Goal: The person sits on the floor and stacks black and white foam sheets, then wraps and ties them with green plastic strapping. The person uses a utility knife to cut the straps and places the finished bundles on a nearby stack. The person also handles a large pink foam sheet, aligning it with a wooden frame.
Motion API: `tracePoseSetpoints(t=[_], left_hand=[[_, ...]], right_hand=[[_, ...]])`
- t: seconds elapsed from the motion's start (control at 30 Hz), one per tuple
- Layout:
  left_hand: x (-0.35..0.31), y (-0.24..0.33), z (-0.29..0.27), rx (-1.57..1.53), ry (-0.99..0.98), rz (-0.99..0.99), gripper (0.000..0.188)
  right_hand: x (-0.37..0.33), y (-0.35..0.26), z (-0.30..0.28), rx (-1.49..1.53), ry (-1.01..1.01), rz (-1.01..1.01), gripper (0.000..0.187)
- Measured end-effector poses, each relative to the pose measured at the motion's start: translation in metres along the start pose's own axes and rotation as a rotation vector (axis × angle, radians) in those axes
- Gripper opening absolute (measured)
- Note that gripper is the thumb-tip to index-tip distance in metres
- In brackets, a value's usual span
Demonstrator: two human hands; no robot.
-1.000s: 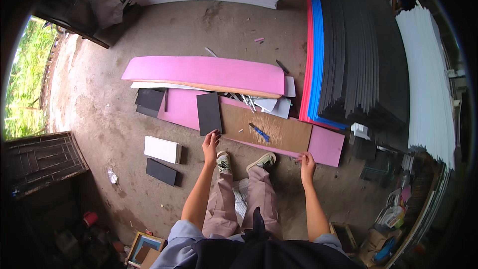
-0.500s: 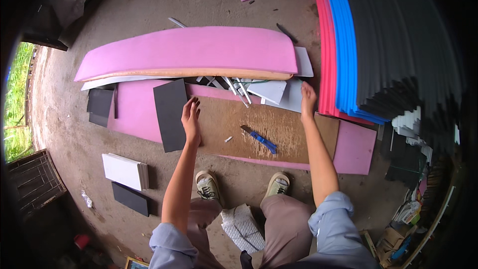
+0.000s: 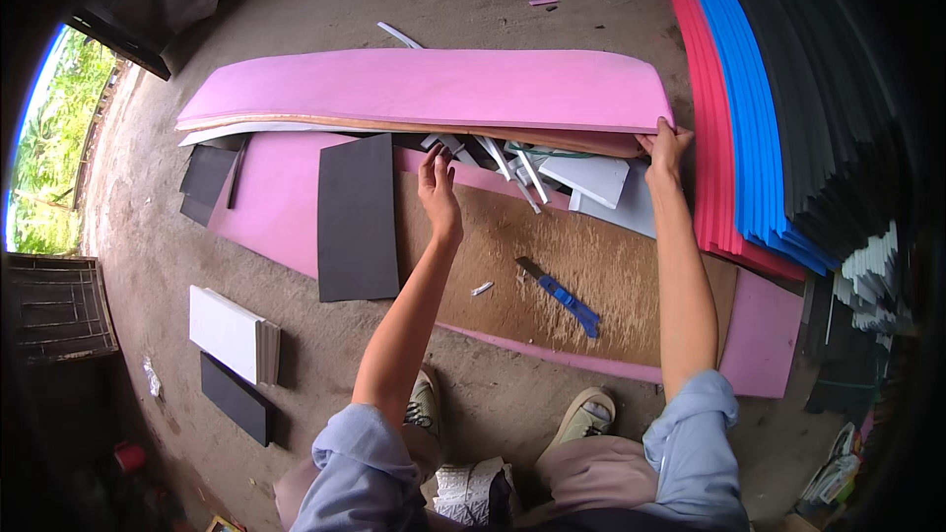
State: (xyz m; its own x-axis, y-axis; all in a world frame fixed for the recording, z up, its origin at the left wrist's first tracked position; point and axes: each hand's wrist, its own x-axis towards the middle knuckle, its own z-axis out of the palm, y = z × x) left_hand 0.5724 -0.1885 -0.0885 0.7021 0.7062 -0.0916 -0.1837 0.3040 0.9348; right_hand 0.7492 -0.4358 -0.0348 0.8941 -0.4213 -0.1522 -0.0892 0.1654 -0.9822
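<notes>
A long pink foam sheet [image 3: 424, 89] lies across the far side of the work area, over a tan layer. At its right corner my right hand [image 3: 666, 150] pinches the sheet's edge, which is slightly lifted. My left hand [image 3: 439, 192] is open above the worn brown board [image 3: 473, 236], its fingers close to the white foam offcuts [image 3: 507, 158]. On the board rests a blue utility knife [image 3: 564, 298], its dark blade end pointing up and left. Left of my left hand is a black foam piece [image 3: 357, 217], lying partly on a lower pink sheet [image 3: 271, 187].
Red foam sheets [image 3: 714, 158], blue foam sheets [image 3: 764, 138] and black foam sheets [image 3: 838, 89] stand stacked along the right. A stack of white panels [image 3: 225, 333] and a black block [image 3: 235, 397] lie on the floor at the left. A woven bundle [image 3: 465, 493] sits between my feet.
My right hand has moved up and taken hold of the pink sheet's right corner. My left hand has left the black piece's side and reached toward the white offcuts. The view has shifted.
</notes>
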Motion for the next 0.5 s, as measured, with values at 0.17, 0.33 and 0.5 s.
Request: tracePoseSetpoints(t=[0.17,0.33,0.5], left_hand=[[-0.007,0.042,0.001,-0.385,0.126,-0.213,0.081],[-0.003,0.086,0.019,-0.496,0.092,-0.35,0.092],[-0.021,0.085,0.024,-0.156,0.074,-0.443,0.061]], right_hand=[[-0.087,-0.086,-0.057,0.131,-0.183,-0.155,0.022],[-0.161,-0.176,-0.179,0.247,-0.224,-0.275,0.018],[-0.199,-0.212,-0.332,0.3,-0.096,-0.354,0.013]])
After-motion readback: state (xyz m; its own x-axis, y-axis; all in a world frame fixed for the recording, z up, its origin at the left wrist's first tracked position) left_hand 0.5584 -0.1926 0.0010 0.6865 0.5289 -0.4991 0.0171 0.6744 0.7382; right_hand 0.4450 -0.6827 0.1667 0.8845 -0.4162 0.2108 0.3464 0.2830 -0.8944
